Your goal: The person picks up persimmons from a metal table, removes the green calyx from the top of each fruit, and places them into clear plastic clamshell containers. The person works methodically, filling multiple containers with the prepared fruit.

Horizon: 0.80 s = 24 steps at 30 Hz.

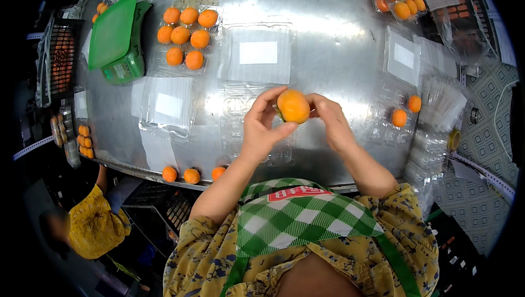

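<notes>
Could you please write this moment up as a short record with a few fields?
Setting: a metal table seen from above.
Left hand: left hand grips the orange fruit from its left side.
Right hand: right hand touches the same fruit from the right.
Under the hands: an empty clear tray with moulded cups.
Filled tray: far left, a clear tray holding seven fruits.
Beside it: a green box with a lid.
Near edge: three loose fruits.
Right side: two fruits in another tray.
</notes>
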Each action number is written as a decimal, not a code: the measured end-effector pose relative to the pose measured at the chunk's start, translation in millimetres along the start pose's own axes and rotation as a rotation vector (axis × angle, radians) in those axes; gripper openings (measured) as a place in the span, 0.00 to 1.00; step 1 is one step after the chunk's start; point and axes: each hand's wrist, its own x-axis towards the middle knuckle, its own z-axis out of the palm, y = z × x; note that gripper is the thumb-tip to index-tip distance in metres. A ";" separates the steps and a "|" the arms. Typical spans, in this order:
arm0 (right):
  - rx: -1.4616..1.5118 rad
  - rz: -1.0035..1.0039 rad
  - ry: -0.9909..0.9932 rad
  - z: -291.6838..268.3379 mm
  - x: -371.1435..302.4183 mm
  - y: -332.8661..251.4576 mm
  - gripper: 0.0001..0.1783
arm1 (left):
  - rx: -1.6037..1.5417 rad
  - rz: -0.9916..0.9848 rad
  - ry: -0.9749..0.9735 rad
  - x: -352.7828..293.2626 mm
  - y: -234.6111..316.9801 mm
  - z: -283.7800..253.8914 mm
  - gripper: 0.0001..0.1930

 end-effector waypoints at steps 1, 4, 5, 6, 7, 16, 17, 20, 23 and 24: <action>-0.201 -0.120 -0.020 -14.9 0.6 -1.9 0.26 | -0.202 -0.091 0.006 1.6 4.7 2.1 0.34; -0.526 -0.349 0.011 -15.0 3.8 -23.1 0.31 | -0.637 -0.349 -0.035 6.7 4.1 0.4 0.31; -0.590 -0.401 0.037 -12.3 4.6 -33.6 0.33 | -0.756 -0.434 -0.059 8.9 2.2 -0.3 0.31; -0.557 -0.436 -0.036 -12.9 7.6 -37.4 0.34 | -0.781 -0.453 -0.066 10.6 1.2 0.1 0.31; -0.567 -0.443 -0.057 -12.2 10.0 -39.4 0.35 | -0.807 -0.472 -0.074 12.3 0.3 0.7 0.31; -0.547 -0.375 -0.109 -26.4 18.5 -45.0 0.35 | -0.912 -0.547 -0.193 26.3 -4.3 19.4 0.28; -0.528 -0.319 -0.125 -29.5 20.1 -47.3 0.34 | -0.932 -0.542 -0.210 27.5 -5.4 20.6 0.28; -0.612 -0.440 0.002 -60.2 34.6 -51.0 0.33 | -0.624 -0.576 -0.151 28.9 -12.5 19.6 0.27; -0.607 -0.444 0.265 -123.5 64.9 -68.0 0.31 | -0.497 -0.568 -0.120 25.8 -9.7 6.7 0.27; -0.696 -0.364 0.358 -154.0 76.9 -84.5 0.32 | -0.492 -0.561 -0.095 22.7 -11.5 -0.7 0.26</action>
